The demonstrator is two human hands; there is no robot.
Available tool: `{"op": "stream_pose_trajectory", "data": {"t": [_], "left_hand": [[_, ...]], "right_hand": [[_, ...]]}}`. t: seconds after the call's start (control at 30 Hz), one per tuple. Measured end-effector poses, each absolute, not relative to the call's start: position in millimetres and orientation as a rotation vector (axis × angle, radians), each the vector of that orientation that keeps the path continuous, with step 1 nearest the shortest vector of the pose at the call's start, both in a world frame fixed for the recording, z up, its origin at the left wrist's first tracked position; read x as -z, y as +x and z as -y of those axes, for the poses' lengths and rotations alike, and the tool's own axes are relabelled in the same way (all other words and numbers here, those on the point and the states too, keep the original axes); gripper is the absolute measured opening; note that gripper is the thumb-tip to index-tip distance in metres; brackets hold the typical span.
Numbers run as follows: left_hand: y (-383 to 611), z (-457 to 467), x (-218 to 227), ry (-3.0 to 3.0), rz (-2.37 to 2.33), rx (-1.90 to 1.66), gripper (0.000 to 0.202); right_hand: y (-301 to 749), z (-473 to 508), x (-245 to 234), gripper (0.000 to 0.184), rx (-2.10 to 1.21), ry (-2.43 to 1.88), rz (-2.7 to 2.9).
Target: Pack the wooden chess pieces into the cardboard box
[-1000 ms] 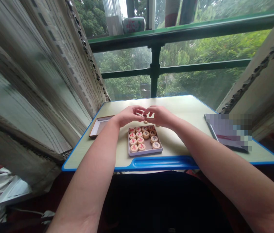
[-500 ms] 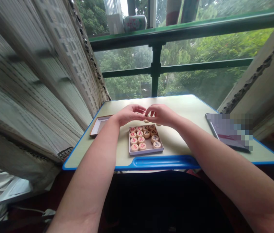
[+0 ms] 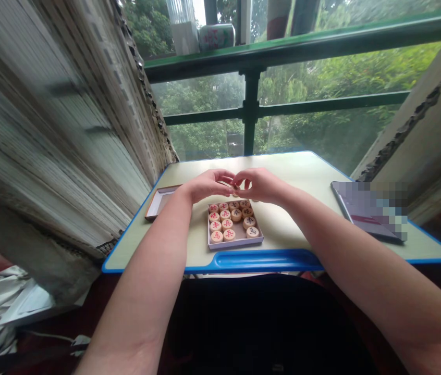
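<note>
Left hand point(image 3: 205, 185) and right hand point(image 3: 260, 185) meeting fingertip to fingertip, pinching a small wooden piece point(image 3: 235, 187) between them, just above the far edge of the piece-filled shallow box point(image 3: 234, 245), on the blue-rimmed table point(image 3: 302, 172)

Setting: a domestic balcony or window nook. Evidence: a small blue-edged folding desk point(image 3: 322, 172) stands directly against a green-framed window point(image 3: 250, 109) facing trees. Woven blinds point(image 3: 68, 130) hang at both sides. A drink can point(image 3: 216, 36) rests on the upper rail. A boxed Chinese chess set point(image 3: 233, 225) occupies the desk's near edge.
</note>
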State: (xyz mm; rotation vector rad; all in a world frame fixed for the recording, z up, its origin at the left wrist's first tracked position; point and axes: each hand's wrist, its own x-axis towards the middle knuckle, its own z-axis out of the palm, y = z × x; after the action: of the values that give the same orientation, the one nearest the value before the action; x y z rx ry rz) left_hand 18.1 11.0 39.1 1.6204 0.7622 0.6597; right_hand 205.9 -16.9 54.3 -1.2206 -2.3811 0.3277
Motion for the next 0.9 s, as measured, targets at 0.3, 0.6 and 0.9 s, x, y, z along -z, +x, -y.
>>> {"op": "stream_pose_trajectory", "data": {"t": [0.3,0.6,0.9], "left_hand": [[21,-8,-44,1.585,-0.947,-0.821,0.033],[19,-11,-41,1.626,-0.957,-0.741,0.037],[20,-9,-43,1.634,-1.008,-0.711,0.038]], "right_hand": [[204,53,-77,0.024,-0.34,-1.196,2.709],[198,64,-78,0.025,-0.439,-1.151,2.926],[196,61,-75,0.029,-0.409,-1.242,2.971]]}}
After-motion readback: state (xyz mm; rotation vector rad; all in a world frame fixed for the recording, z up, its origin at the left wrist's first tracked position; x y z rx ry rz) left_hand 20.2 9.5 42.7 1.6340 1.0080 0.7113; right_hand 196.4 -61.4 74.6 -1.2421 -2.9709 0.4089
